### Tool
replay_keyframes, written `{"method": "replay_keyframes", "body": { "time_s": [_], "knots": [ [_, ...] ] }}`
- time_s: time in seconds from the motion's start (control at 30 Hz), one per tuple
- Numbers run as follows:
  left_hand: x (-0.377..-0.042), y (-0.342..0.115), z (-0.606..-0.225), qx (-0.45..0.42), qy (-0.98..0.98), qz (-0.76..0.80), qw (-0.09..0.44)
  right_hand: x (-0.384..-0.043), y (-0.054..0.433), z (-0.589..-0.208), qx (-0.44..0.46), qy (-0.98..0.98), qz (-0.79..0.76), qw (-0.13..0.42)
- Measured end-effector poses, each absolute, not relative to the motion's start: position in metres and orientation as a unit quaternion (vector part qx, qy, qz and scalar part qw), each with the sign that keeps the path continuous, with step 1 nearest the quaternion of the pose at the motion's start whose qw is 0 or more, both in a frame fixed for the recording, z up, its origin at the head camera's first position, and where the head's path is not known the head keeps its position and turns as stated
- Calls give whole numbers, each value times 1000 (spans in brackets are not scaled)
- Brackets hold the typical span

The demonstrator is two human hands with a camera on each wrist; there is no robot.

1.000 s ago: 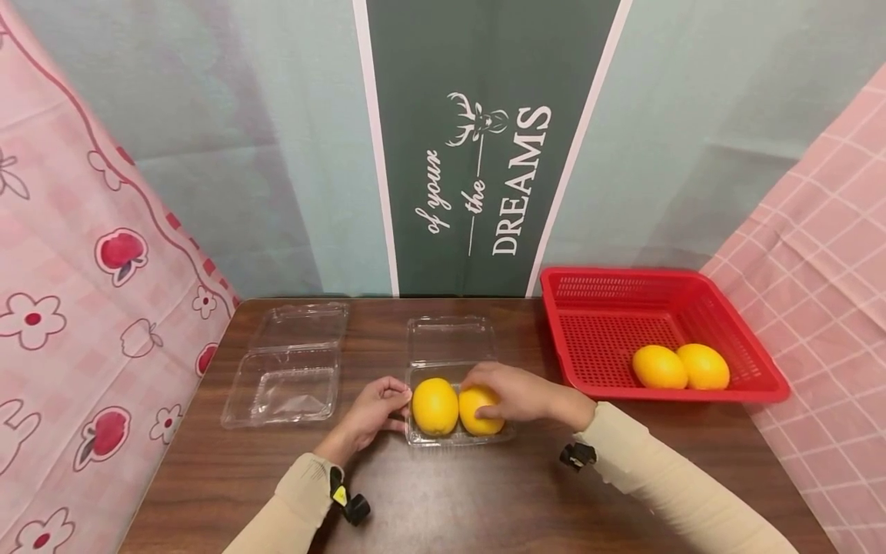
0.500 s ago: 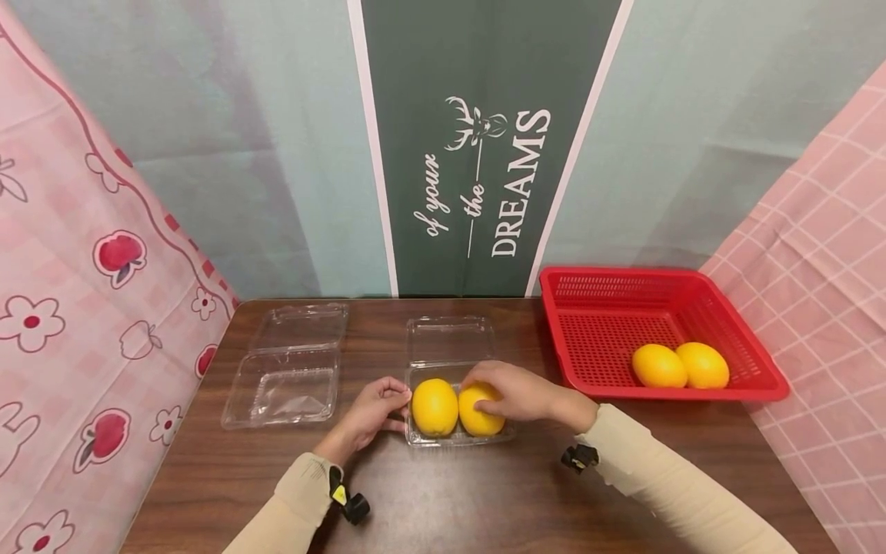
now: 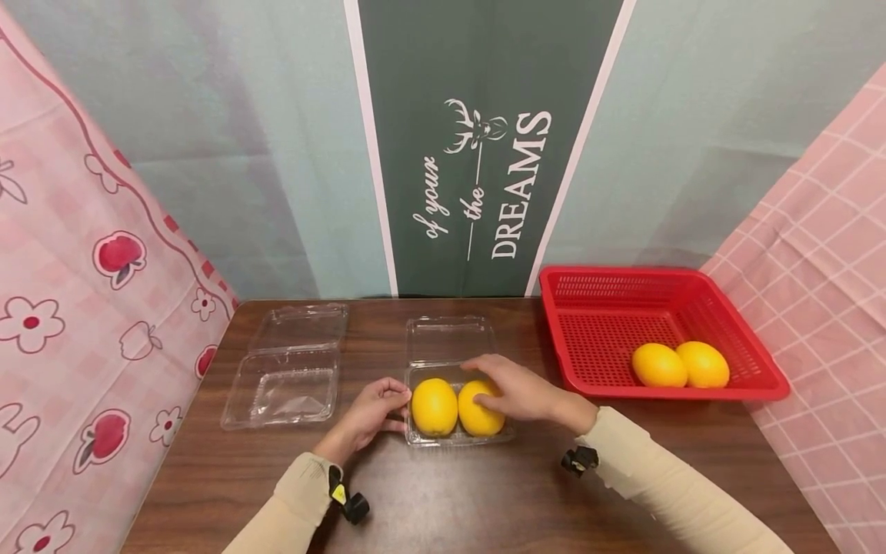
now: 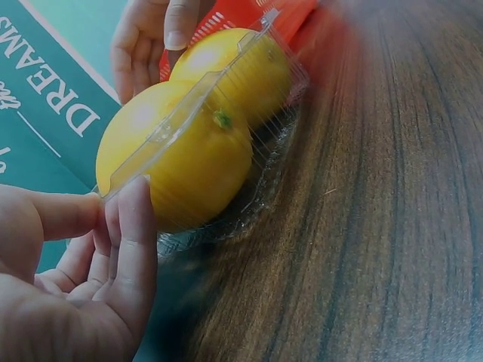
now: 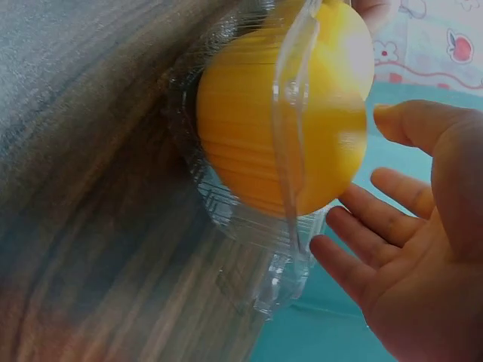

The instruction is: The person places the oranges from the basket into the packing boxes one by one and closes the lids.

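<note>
Two yellow-orange oranges sit side by side in the base of a clear plastic clamshell box [image 3: 453, 442], its lid [image 3: 450, 340] folded back. My left hand [image 3: 374, 412] pinches the box's left rim between thumb and fingers, close beside the left orange [image 3: 434, 408]. Over the right side of the box is my right hand [image 3: 519, 388], its fingers spread near the right orange [image 3: 479, 415]. In the right wrist view a gap shows between that thumb and the right orange [image 5: 264, 128], with the lower fingertips right by the box rim.
A second clear clamshell box [image 3: 294, 388] lies unfolded at the left of the wooden table [image 3: 443, 500]. At the right stands a red basket [image 3: 564, 338], holding two more oranges [image 3: 660, 365]. Printed cloth hangs behind and on both sides.
My right hand has loosened off the right orange, lifting slightly and spreading its fingers. The orange stays in the box. My left hand keeps its place on the rim.
</note>
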State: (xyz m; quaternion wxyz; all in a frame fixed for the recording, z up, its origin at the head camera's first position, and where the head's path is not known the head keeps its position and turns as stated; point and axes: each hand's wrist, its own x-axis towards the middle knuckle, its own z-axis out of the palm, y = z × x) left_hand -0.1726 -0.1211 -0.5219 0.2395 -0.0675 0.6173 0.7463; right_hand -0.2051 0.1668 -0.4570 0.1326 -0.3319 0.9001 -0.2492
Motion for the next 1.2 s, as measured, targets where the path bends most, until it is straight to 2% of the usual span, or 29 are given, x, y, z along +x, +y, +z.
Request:
{"method": "replay_keyframes", "body": {
  "time_s": [0.33,0.53,0.87,1.07,1.2],
  "knots": [
    [-175,-121,-521,-69,617,746,242,-203,168,-460,-320,903,-274,80],
    [-177,-119,-521,-77,619,744,238,-203,168,-462,-281,911,-299,49],
    [-179,-116,-515,-91,627,743,216,-204,168,-468,-181,914,-359,56],
    [-182,-113,-508,-97,645,737,178,-207,168,-474,-117,915,-383,50],
    [-185,-112,-504,-97,648,738,160,-208,168,-480,-74,914,-394,67]
  ]
}}
